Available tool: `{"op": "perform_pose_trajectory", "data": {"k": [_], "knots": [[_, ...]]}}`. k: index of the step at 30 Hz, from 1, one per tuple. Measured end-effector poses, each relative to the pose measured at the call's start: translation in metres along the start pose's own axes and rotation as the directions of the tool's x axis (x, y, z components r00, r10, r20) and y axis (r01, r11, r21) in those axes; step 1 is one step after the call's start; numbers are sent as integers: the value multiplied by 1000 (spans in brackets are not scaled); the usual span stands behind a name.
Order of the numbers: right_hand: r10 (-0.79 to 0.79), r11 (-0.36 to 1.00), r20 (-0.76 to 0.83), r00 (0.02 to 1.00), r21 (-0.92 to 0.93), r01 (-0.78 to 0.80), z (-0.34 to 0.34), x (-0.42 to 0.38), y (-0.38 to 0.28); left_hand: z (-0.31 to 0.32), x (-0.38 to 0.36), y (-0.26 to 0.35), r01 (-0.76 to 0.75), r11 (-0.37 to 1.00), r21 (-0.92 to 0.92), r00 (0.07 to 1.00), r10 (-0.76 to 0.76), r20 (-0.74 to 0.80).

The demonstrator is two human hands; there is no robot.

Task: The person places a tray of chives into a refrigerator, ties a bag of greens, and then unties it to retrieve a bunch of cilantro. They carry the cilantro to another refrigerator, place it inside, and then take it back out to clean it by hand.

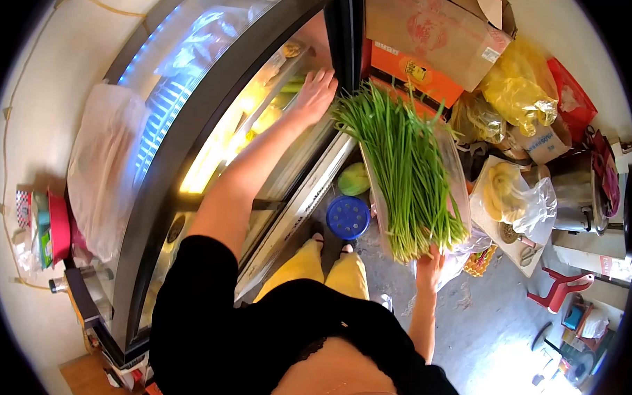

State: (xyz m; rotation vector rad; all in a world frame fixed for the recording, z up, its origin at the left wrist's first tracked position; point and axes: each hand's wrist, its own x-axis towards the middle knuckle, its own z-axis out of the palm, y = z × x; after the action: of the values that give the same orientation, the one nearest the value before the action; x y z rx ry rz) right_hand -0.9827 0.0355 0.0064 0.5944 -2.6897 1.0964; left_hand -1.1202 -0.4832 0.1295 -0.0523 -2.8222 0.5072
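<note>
My left hand (314, 96) reaches up to the lit glass-fronted fridge (260, 195), its fingers stretched out close to the dark door frame. Green vegetables (291, 85) show on a shelf just behind it. With my right hand (430, 268) I grip the near end of a clear plastic tray (380, 200); some of the fingers are hidden under it. A big heap of garlic chives (411, 173) fills the tray, their cut ends toward me and the leafy tips hanging over the far end.
Below the tray are a blue plastic stool (348, 217) and a green melon (353, 179). Cardboard boxes (433, 34) and a yellow plastic bag (520, 83) are stacked at the back right. A board with a bagged yellow item (505, 192) and a red stool (558, 289) stand at the right.
</note>
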Motion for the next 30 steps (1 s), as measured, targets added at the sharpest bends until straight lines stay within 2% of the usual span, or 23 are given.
{"op": "perform_pose_trajectory", "data": {"k": [1, 3, 4, 5, 6, 7, 9, 10, 12, 16, 18, 20, 22, 23, 26, 28, 30], "knots": [[-38, 999, -62, 997, 15, 39, -1, -4, 2, 7, 21, -11, -5, 1000, -2, 1000, 5, -14], [-74, 997, -121, 990, 10, 75, -6, -20, 6, 19, 49, -24, -169, 932, 321, 985, 172, 21], [362, 855, -102, 926, 433, -286, -8, -31, 9, 21, 60, -29, -191, 869, 456, 981, 176, 76], [693, 427, 92, 715, 747, -510, -7, -40, 14, 24, 68, -28, -245, 822, 514, 969, 193, 153], [697, 429, 90, 712, 744, -513, -11, -40, 8, 27, 73, -29, -302, 767, 566, 951, 203, 234], [690, 446, 90, 718, 728, -520, -17, -40, -6, 40, 75, -30, -306, 768, 563, 950, 206, 235], [651, 490, 94, 753, 706, -511, -25, -36, -30, 69, 80, -29, -250, 702, 667, 966, 225, 126], [650, 492, 91, 754, 706, -510, -28, -32, -41, 66, 81, -29, -249, 702, 667, 966, 225, 123], [664, 22, 235, 709, 943, -333, -32, -24, -60, 59, 85, -28, -307, 688, 658, 951, 244, 189], [632, -2, 274, 724, 936, -353, -31, -17, -74, 43, 83, -22, -334, 672, 660, 942, 248, 224], [599, -2, 242, 763, 954, -301, -28, -18, -73, 43, 84, -21, -313, 643, 699, 950, 202, 239], [602, -15, 248, 759, 954, -300, -29, -15, -75, 37, 75, -20, -307, 624, 719, 952, 209, 225], [588, -39, 281, 758, 947, -320, -34, -16, -76, 35, 66, -21, -280, 659, 698, 959, 229, 169], [577, -59, 301, 759, 943, -328, -34, -21, -63, 45, 60, -23, -292, 732, 616, 956, 238, 170], [612, -44, 264, 746, 953, -301, -43, -18, -72, 30, 21, -17, -262, 693, 672, 963, 236, 132], [577, -58, 278, 768, 952, -301, -45, -24, -59, 21, -3, -8, -258, 688, 679, 966, 184, 181], [610, 111, 174, 773, 947, -301, -43, -29, -53, 10, -9, -5, -253, 677, 691, 966, 138, 218]]}}
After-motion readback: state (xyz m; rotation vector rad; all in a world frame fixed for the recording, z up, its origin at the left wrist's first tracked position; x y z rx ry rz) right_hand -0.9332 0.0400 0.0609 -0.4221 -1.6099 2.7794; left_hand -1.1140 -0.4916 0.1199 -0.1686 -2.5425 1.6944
